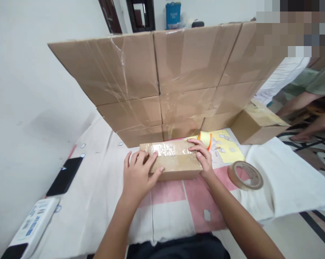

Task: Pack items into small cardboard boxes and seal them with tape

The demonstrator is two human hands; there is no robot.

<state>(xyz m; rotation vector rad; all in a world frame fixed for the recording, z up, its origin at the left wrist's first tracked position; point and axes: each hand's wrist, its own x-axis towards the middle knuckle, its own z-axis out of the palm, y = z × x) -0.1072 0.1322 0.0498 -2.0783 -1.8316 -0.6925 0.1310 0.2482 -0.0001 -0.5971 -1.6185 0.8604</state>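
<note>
Small box [175,166]: closed, crinkled clear tape along its top; contents not visible; lies on the pink-and-white cloth [173,201].
Left hand [139,172]: spread flat on the small box's left end, fingers on top, thumb on the front face; not clenched.
Right hand [202,156]: cupped over the small box's right end, fingers on top; thumb hidden, grip cannot be told.
Stacked cartons [157,72]: just behind the small box, all closed and taped.
Brown tape roll [245,175]: right of the small box, apart.
Black phone [65,175]: well left of it.
</note>
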